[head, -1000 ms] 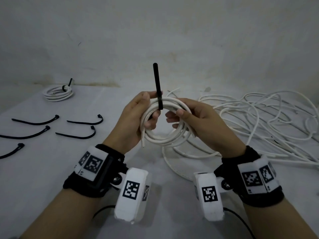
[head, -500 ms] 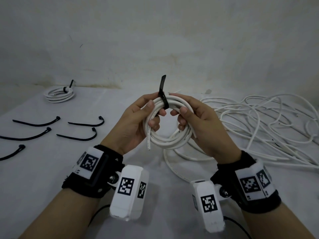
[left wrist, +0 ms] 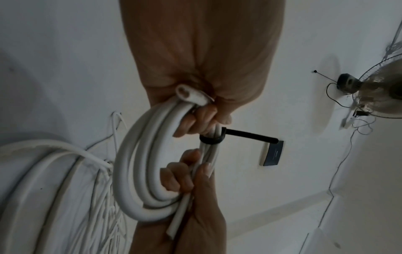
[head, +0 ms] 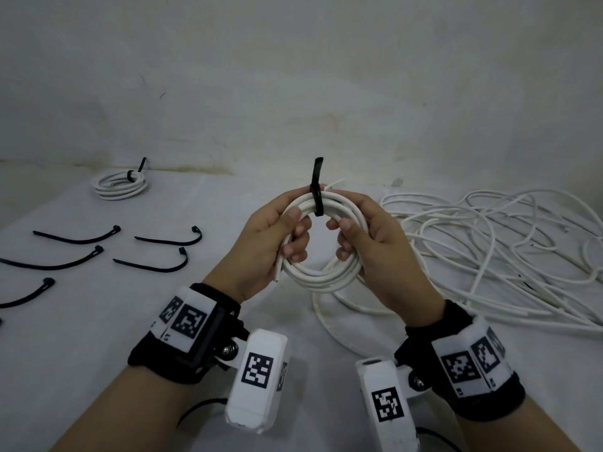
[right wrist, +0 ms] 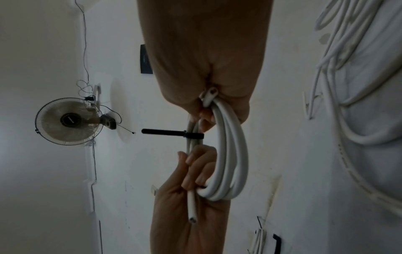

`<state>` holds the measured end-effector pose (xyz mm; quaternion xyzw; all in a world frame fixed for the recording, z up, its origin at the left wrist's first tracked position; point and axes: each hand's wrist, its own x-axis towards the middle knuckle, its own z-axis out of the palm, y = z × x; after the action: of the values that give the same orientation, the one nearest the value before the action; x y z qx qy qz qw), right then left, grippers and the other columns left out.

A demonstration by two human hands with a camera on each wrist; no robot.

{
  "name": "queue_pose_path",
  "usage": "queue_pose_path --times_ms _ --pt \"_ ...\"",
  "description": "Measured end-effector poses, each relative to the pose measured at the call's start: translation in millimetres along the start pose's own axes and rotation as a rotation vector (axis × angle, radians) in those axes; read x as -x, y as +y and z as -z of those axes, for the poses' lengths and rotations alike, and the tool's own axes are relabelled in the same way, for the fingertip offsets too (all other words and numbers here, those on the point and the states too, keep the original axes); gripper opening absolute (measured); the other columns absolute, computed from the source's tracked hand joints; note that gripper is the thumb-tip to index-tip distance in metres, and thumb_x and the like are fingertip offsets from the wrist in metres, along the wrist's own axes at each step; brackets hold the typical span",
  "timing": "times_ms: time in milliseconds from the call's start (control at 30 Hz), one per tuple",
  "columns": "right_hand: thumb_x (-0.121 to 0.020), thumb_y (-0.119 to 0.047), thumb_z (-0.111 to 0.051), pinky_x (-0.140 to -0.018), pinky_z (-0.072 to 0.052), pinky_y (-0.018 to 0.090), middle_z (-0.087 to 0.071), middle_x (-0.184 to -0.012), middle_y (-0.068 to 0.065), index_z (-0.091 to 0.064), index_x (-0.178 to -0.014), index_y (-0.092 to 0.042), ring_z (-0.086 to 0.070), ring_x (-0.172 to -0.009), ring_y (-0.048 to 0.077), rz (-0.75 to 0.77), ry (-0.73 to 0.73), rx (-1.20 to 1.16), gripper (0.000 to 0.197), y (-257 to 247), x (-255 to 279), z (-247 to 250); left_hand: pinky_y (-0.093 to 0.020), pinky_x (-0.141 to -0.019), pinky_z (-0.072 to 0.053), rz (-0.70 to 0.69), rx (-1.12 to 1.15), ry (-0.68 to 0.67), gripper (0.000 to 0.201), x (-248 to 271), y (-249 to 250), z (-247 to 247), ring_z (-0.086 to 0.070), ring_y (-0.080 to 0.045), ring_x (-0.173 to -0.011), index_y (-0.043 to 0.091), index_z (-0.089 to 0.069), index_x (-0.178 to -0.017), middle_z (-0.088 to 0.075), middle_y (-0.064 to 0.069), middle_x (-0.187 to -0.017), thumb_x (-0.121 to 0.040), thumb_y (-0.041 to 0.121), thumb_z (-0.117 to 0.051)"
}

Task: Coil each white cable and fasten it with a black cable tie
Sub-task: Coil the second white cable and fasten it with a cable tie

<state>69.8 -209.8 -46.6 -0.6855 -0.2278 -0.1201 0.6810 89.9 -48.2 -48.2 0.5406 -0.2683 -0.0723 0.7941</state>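
At far left of the head view loose black ties (head: 152, 263) lie on the table; centre frame, left hand (head: 264, 243) and right hand (head: 375, 246) each curl round the white coil (head: 321, 278), black cable tie (head: 316, 190) cinched across its top, tail upright

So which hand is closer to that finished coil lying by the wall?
Left. The left hand grips the held coil on the side towards the finished coil, far-left on the table; the right hand grips its opposite side.
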Motion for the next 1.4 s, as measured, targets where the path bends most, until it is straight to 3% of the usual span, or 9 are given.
queue_pose_path --times_ms 133,333,500,600,800,967,1200,1267,1400 --pt "-0.097 -0.007 -0.049 -0.062 -0.046 0.024 -0.059 -0.091 0.012 -0.056 -0.117 -0.023 -0.051 -0.066 0.01 -0.067 0.002 0.076 0.027 1 1 -4 -0.017 -0.045 -0.032 0.051 0.001 0.064 0.035 -1 2 1 -0.029 -0.004 -0.042 0.007 -0.05 -0.13 -0.039 0.005 -0.062 -0.101 0.014 -0.033" --pt "-0.089 -0.021 -0.065 -0.077 -0.052 0.022 -0.059 -0.112 0.0 -0.056 -0.103 -0.038 -0.062 -0.094 0.007 0.125 0.097 0.38 0.024 -10 -1 11 -0.017 -0.045 -0.032 0.145 -0.064 -0.038 0.032 3 0 -3 -0.029 -0.005 -0.042 0.008 -0.051 -0.128 -0.04 0.003 -0.063 -0.101 0.013 -0.034" --pt "-0.084 -0.003 -0.067 -0.068 -0.05 0.018 -0.065 -0.082 -0.004 -0.062 -0.084 -0.008 -0.062 -0.077 0.008 0.236 0.154 0.487 0.007 -11 -2 16 -0.017 -0.047 -0.032 0.182 -0.163 -0.121 0.032 6 -1 -9 -0.028 -0.006 -0.044 0.023 -0.049 -0.126 -0.037 0.001 -0.065 -0.102 0.01 -0.032" --pt "-0.087 -0.001 -0.062 -0.066 -0.045 0.011 -0.064 -0.077 -0.007 -0.058 -0.082 -0.006 -0.061 -0.074 0.008 0.291 0.16 0.574 0.008 -12 -1 18 -0.018 -0.048 -0.03 0.195 -0.185 -0.121 0.029 7 0 -11 -0.027 -0.006 -0.044 0.019 -0.052 -0.121 -0.037 0.002 -0.064 -0.102 0.011 -0.033" --pt "-0.088 -0.009 -0.056 -0.059 -0.045 0.026 -0.062 -0.07 0.002 -0.05 -0.083 -0.008 -0.06 -0.066 0.014 0.321 0.212 0.641 0.008 -12 -1 21 -0.017 -0.049 -0.028 0.214 -0.211 -0.114 0.027 8 1 -13 -0.027 -0.005 -0.044 0.014 -0.055 -0.119 -0.036 0.002 -0.064 -0.1 0.014 -0.036" --pt "-0.088 -0.001 -0.06 -0.062 -0.049 0.024 -0.062 -0.07 0.003 -0.05 -0.08 -0.005 -0.062 -0.065 0.011 0.251 0.243 0.531 0.013 -11 -2 20 -0.018 -0.049 -0.031 0.198 -0.255 -0.092 0.029 7 0 -13 -0.027 -0.006 -0.044 0.012 -0.056 -0.12 -0.035 0.002 -0.063 -0.101 0.012 -0.034" --pt "-0.077 -0.001 -0.061 -0.075 -0.053 0.026 -0.062 -0.11 -0.012 -0.059 -0.102 -0.028 -0.064 -0.09 0.011 0.066 -0.085 0.353 0.037 -19 -3 43 -0.016 -0.043 -0.033 0.115 -0.049 0.124 0.03 1 3 -2 -0.028 -0.004 -0.04 0.011 -0.055 -0.116 -0.04 0.003 -0.059 -0.102 0.009 -0.029" --pt "-0.075 0.004 -0.061 -0.077 -0.053 0.034 -0.059 -0.114 -0.007 -0.065 -0.102 -0.028 -0.063 -0.097 0.013 0.063 -0.187 0.373 0.043 -22 -1 51 -0.016 -0.042 -0.033 0.105 0.02 0.15 0.03 0 4 2 -0.028 -0.004 -0.04 0.012 -0.055 -0.117 -0.039 0.003 -0.06 -0.102 0.011 -0.029" --pt "-0.075 0.002 -0.075 -0.077 -0.053 0.021 -0.054 -0.104 -0.004 -0.076 -0.091 -0.03 -0.06 -0.089 0.008 0.028 -0.276 0.471 0.036 -24 0 49 -0.016 -0.042 -0.032 0.12 0.06 0.16 0.032 0 6 6 -0.028 -0.003 -0.04 0.01 -0.054 -0.122 -0.038 0.003 -0.061 -0.102 0.012 -0.029"
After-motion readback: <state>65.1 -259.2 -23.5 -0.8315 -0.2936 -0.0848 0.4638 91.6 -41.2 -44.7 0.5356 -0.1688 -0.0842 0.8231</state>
